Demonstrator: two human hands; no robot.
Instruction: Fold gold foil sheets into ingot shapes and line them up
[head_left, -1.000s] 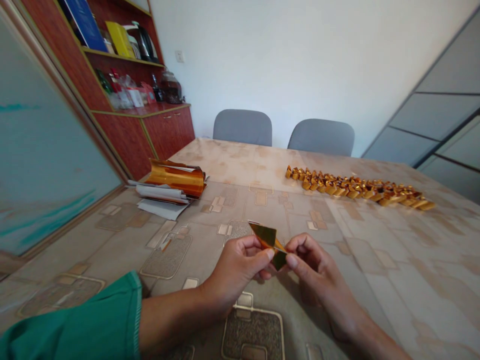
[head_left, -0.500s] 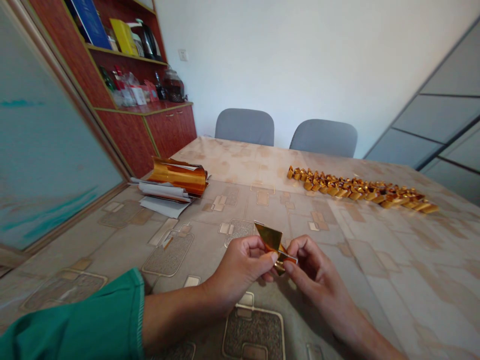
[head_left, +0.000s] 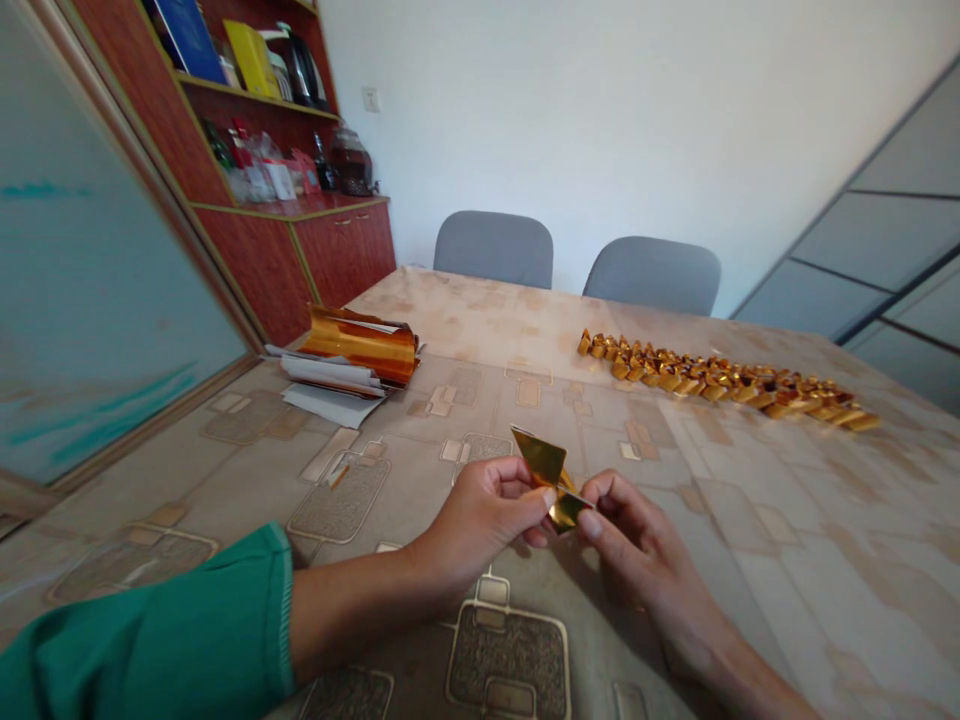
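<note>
A sheet of shiny gold foil paper (head_left: 541, 457), partly folded, is held over the table between both hands. My left hand (head_left: 484, 520) pinches its left side, thumb on top and fingers curled behind. At the right corner, the thumb and forefinger of my right hand (head_left: 637, 540) close on the paper's edge. One pointed flap stands up above the left thumb, and a lower flap angles down between the two thumbs. The fingers behind the paper are partly hidden.
Folded gold paper pieces (head_left: 720, 378) lie in rows at the back right of the patterned table (head_left: 480, 330). A curled stack of gold paper sheets (head_left: 360, 350) lies at the left. Two grey chairs (head_left: 495, 250) stand beyond, and a red cabinet (head_left: 337, 245) is at back left.
The lower part of the gold paper now shows a flatter, wider face between the thumbs. Both hands stay nearly in place, still gripping it. The camera view has shifted slightly.
</note>
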